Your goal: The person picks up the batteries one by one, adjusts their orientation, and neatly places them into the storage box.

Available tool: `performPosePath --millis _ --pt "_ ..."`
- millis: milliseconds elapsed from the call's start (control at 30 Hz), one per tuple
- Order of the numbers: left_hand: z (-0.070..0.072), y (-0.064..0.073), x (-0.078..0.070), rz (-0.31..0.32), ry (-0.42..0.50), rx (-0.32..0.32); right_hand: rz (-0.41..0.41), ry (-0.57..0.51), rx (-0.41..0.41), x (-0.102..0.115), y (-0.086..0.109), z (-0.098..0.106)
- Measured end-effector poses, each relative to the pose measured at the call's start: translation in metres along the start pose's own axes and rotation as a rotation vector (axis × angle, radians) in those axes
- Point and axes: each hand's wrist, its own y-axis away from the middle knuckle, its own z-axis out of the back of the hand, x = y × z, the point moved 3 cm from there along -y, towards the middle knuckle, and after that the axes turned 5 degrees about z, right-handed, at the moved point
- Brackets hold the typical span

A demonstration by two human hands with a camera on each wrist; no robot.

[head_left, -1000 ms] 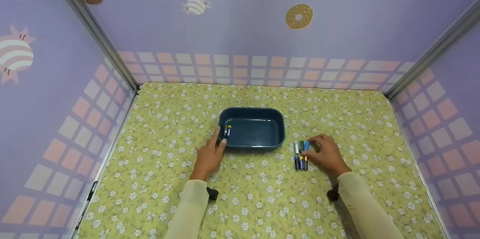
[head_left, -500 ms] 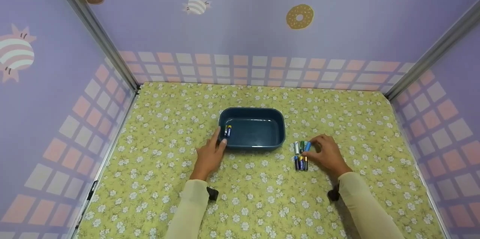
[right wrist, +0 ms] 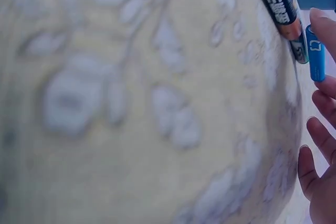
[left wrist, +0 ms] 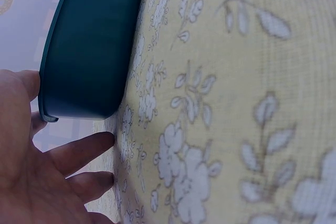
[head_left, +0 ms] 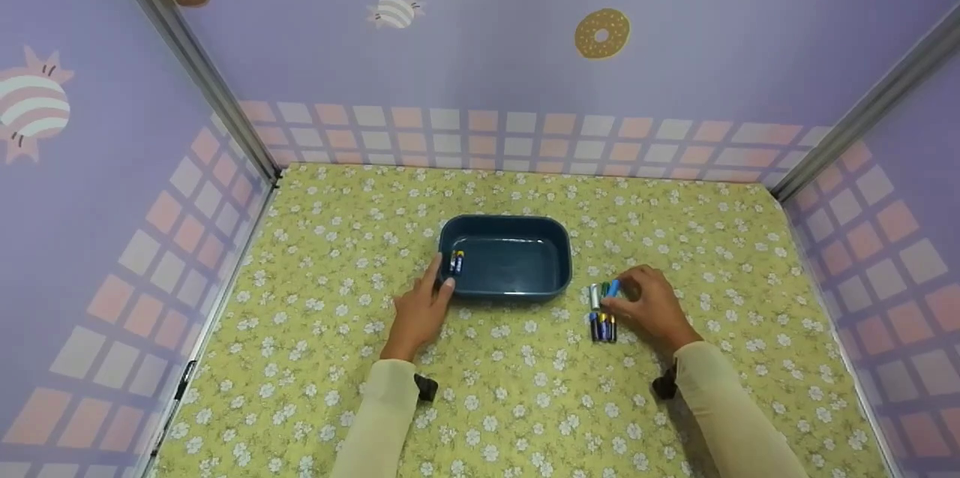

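My left hand rests at the front-left corner of a dark blue tub, thumb and forefinger touching it near the rim. The other fingers spread loosely beside it in the left wrist view. Two AA-type batteries lie in the tub's left end. My right hand pinches a light blue battery end to end between thumb and forefinger. Beside it are a silver battery and a green one, partly hidden by the thumb. Nearer me, several dark batteries stand in a row side by side.
A flowered yellow-green cloth covers the table. Purple walls close it in at the back and both sides, with grey metal posts at the rear corners.
The light blue battery has tilted and shifted slightly away from me in my right hand's pinch. My left hand and the tub have stayed in place.
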Motion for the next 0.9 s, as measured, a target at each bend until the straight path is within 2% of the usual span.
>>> performPosePath --millis 233,600,900 --pt "-0.001 0.000 0.002 0.010 -0.011 0.002 0.030 -0.020 -0.019 0.010 -0.011 -0.001" --pt "-0.001 0.001 0.001 0.019 -0.012 -0.002 0.068 -0.111 -0.044 0.035 -0.029 -0.006" --pt "-0.001 0.000 0.000 0.015 -0.012 0.001 0.150 -0.151 -0.083 0.061 -0.048 -0.012"
